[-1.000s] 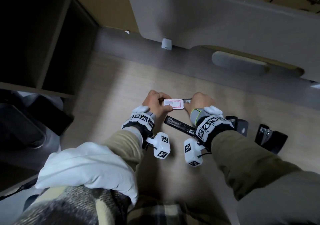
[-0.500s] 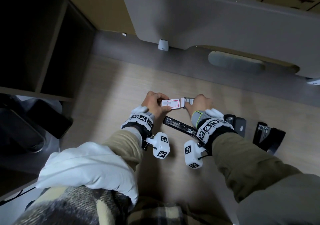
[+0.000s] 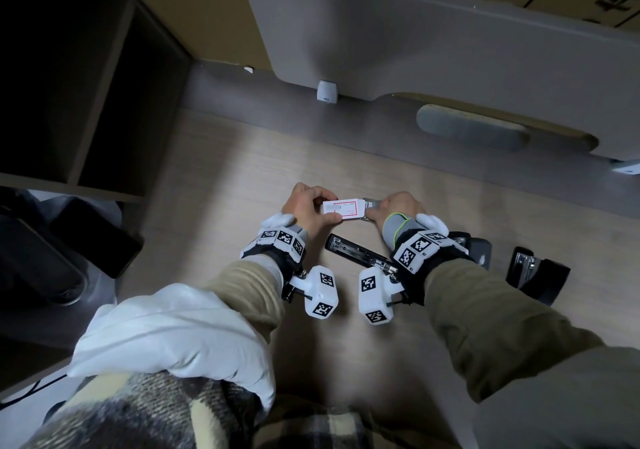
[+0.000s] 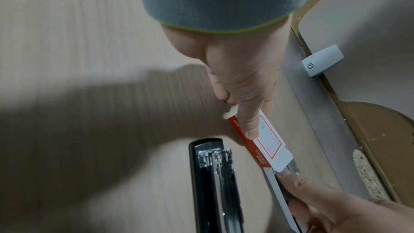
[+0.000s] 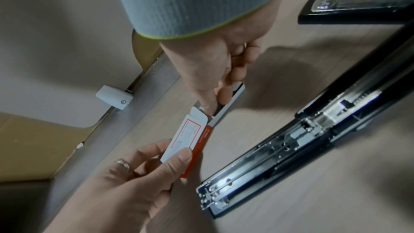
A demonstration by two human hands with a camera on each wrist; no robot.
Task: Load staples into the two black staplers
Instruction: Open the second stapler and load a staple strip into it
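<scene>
My left hand pinches a small white and red staple box just above the wooden table. My right hand pinches a silver strip of staples that sticks out of the box's open right end; the strip shows beside the box in the right wrist view. One black stapler lies flipped open on the table just in front of my hands, its metal channel bare. The second black stapler stands opened at the right, partly behind my right arm.
A grey partition panel on a white clip stands along the table's far edge. Dark shelving borders the left side. White cloth and a plaid blanket lie over my lap at the near edge.
My right hand has drawn the staple strip a little further out of the box. Both hands stay at the same spot above the open stapler.
</scene>
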